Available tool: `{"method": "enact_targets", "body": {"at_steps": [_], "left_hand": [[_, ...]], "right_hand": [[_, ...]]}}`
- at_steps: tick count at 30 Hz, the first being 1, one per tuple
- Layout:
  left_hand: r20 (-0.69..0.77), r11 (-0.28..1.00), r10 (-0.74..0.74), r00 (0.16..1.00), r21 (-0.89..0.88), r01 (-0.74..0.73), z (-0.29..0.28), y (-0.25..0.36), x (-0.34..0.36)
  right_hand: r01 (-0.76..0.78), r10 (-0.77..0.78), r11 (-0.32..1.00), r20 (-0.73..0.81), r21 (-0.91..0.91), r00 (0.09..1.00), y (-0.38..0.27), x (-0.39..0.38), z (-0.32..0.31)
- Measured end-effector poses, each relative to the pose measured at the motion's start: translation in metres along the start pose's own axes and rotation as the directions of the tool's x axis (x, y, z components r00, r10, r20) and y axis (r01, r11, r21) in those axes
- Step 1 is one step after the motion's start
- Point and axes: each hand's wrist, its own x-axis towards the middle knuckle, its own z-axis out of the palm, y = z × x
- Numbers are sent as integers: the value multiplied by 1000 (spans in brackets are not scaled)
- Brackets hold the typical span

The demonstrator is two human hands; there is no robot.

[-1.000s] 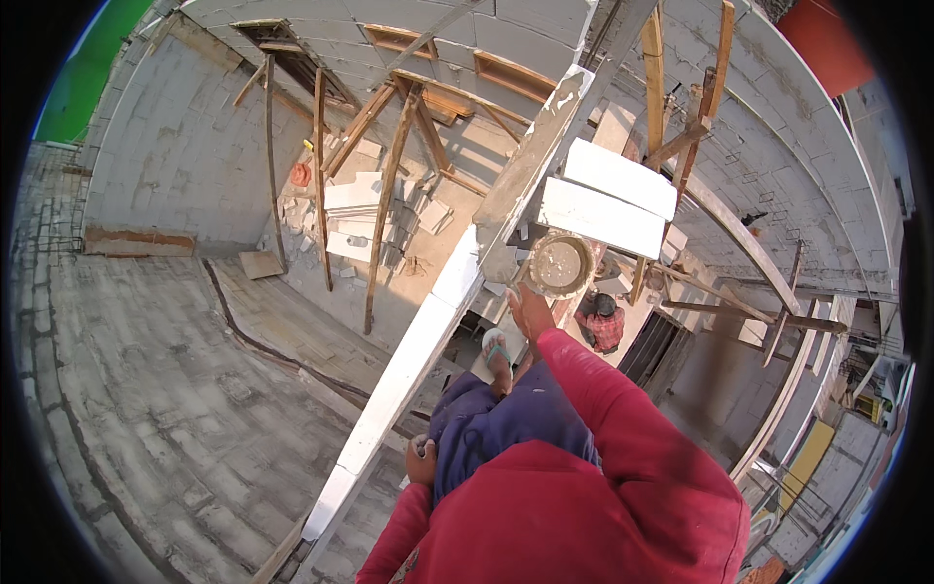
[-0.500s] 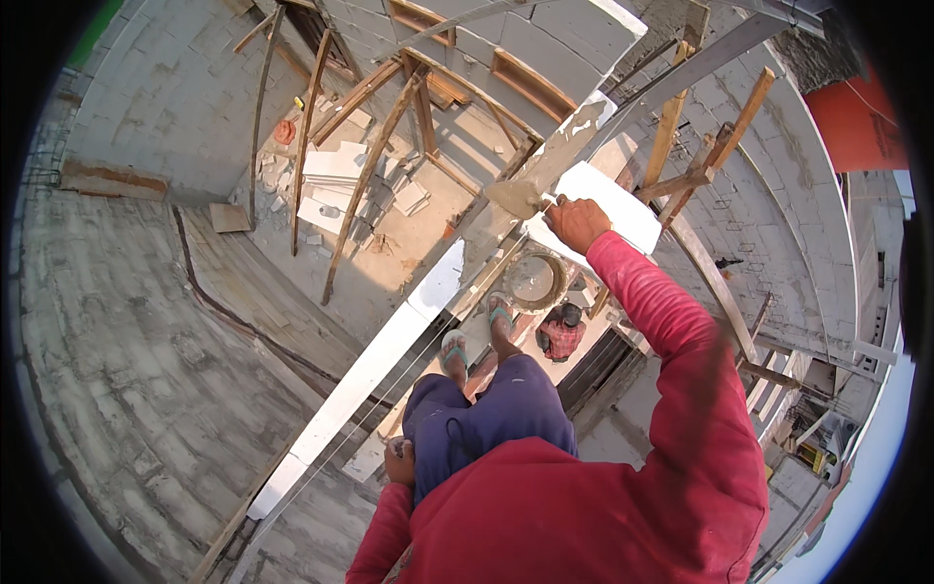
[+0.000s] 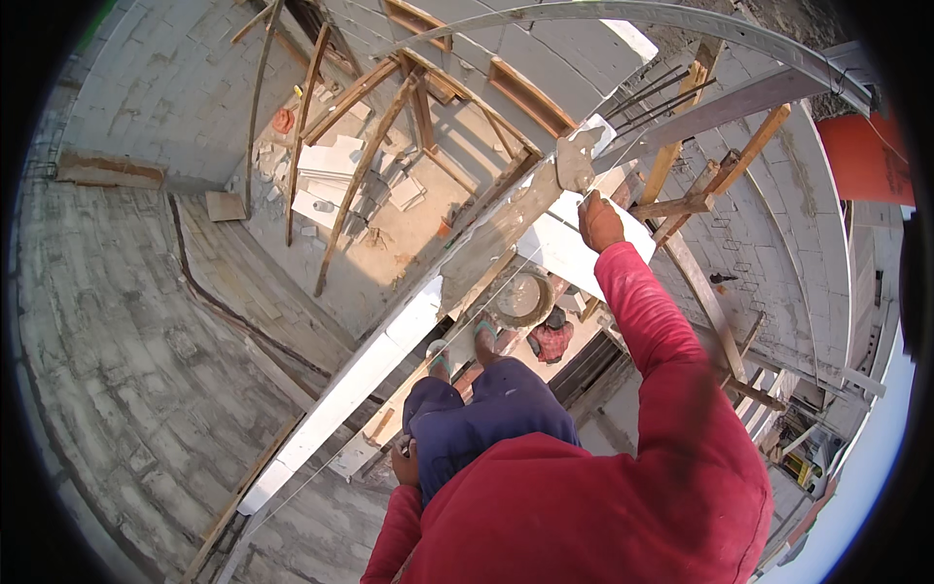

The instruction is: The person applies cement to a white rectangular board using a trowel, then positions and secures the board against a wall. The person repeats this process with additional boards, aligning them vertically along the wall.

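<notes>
My right hand [image 3: 600,222], stretched out far ahead, is closed round the handle of a trowel [image 3: 575,173]. Its mortar-smeared blade rests on or just above the wet grey mortar [image 3: 501,222] spread along the top of a narrow wall. White blocks [image 3: 389,343] continue that wall toward the lower left. Beside my left thigh, my left hand [image 3: 406,465] is curled round something small that I cannot make out. A round tub of mortar [image 3: 522,296] stands just beyond my sandalled feet.
A person in a checked shirt [image 3: 552,339] is below, right of my feet. Wooden props [image 3: 370,180] stand over broken white slabs [image 3: 331,161] on the floor beyond the wall. A metal channel [image 3: 720,107] crosses near rebar ends. A thin string runs along the wall.
My right hand and the trowel have moved farther along the wall, away from me. Mortar now shows where the trowel was. The view has shifted slightly, and my left hand stays beside my thigh.
</notes>
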Motion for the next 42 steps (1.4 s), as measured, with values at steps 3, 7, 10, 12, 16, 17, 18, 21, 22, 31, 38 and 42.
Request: {"method": "enact_targets", "body": {"at_steps": [3,7,10,12,16,17,18,21,22,31,38,42], "left_hand": [[-10,997,54,999,57,-53,6,9,1],[-4,996,9,1000,90,-8,7,7,11],[23,997,82,996,11,-83,3,2,13],[15,998,60,998,-5,-60,1,0,10],[-9,997,-2,1000,83,2,3,4,3],[-12,997,36,999,68,-35,3,7,2],[-6,997,39,999,65,-38,2,9,1],[14,996,39,999,79,-40,2,15,0],[24,994,-5,1000,108,2,2,17,-1],[-41,998,-9,999,57,12,-1,19,-3],[-10,998,25,1000,63,-25,0,19,-10],[16,999,8,1000,48,-8,-9,16,-2]], "right_hand": [[-142,169,908,-34,394,985,-12,35,18],[-278,393,491,75,825,916,-51,96,35],[-292,411,169,202,941,889,-75,112,22],[-285,427,-76,290,955,857,-86,109,9],[-228,413,-95,246,969,877,-78,107,13],[-134,466,-56,144,989,873,-75,113,25],[-162,531,26,124,986,838,-70,124,39],[-128,533,208,-3,970,846,-54,166,84],[-65,469,232,-53,971,881,-58,171,99],[-176,403,77,131,981,906,-129,134,42],[-280,113,121,267,952,957,-76,80,10],[-189,62,305,179,933,982,-35,3,20]]}}
